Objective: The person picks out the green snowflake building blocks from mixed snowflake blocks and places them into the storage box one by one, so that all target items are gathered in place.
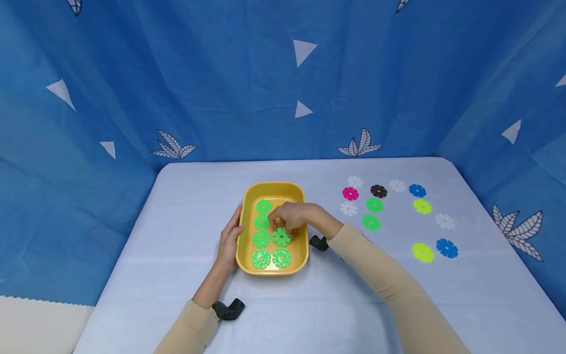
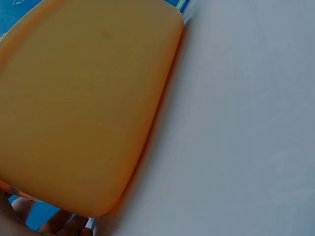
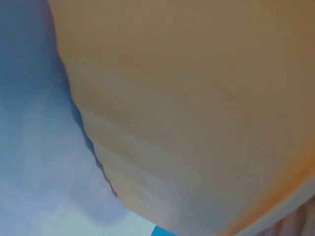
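A yellow plastic tray [image 1: 242, 246] sits on the white table, holding green notched interlocking discs [image 1: 261, 239]. They form a left column, with another disc at the lower right. My left hand [image 1: 228, 243] grips the tray's left wall, thumb at the rim and fingers outside. Inside the tray, my right hand [image 1: 289, 216] has its fingers bent down at a green notched disc [image 1: 281, 237], which it seems to pinch by the edge; the fingertips are partly hidden. The tray's outer wall [image 2: 93, 108] fills much of the left wrist view, where some left fingers [image 2: 64, 223] show below.
Right of the tray lie loose notched discs: pink [image 1: 351, 193], brown [image 1: 379, 191], green [image 1: 371, 222], blue [image 1: 447, 248], yellow [image 1: 423, 252] and white [image 1: 444, 221]. A blue curtain [image 1: 247, 88] hangs behind the table. The right forearm [image 1: 389, 280] crosses the table's right half.
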Available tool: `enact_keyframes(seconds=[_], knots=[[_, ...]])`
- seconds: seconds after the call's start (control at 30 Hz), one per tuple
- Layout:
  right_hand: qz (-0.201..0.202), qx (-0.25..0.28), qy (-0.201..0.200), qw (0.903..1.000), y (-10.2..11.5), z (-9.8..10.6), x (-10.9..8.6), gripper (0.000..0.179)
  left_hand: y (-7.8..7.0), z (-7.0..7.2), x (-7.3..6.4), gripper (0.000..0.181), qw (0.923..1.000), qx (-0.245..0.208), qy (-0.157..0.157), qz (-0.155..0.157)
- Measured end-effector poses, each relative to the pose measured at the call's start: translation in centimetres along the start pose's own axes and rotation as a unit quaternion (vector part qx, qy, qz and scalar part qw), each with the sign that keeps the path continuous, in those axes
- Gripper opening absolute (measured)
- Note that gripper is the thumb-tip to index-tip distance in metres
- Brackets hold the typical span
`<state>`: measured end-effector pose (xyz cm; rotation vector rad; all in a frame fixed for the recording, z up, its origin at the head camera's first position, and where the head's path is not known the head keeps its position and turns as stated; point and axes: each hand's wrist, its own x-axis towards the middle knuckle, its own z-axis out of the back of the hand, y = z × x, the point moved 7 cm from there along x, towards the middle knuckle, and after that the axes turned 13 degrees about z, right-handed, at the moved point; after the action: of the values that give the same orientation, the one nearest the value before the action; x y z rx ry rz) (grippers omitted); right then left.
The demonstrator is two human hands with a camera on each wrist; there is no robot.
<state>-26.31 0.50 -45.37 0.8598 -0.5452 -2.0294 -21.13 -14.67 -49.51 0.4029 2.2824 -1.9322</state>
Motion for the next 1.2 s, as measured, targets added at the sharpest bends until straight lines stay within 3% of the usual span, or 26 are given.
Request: enact_keyframes(seconds=[0.2, 0.57, 1.2], knots=[[-0.009, 0.005, 0.002, 0.9999, -0.25, -0.40, 0.21, 0.028, 0.14, 0.13, 0.02, 0.057, 1.0000, 0.001, -0.003, 0.006], [-0.001, -0.063, 0.006, 0.9980, 0.01, -0.63, 0.43, 0.027, 0.18, 0.04, -0.07, 0.057, 1.0000, -0.002, 0.002, 0.000], [-0.025, -0.089, -0.015, 0.9956, -0.12, -0.59, 0.56, 0.030, 0.07, 0.03, -0.04, 0.057, 1.0000, -0.004, 0.004, 0.001]])
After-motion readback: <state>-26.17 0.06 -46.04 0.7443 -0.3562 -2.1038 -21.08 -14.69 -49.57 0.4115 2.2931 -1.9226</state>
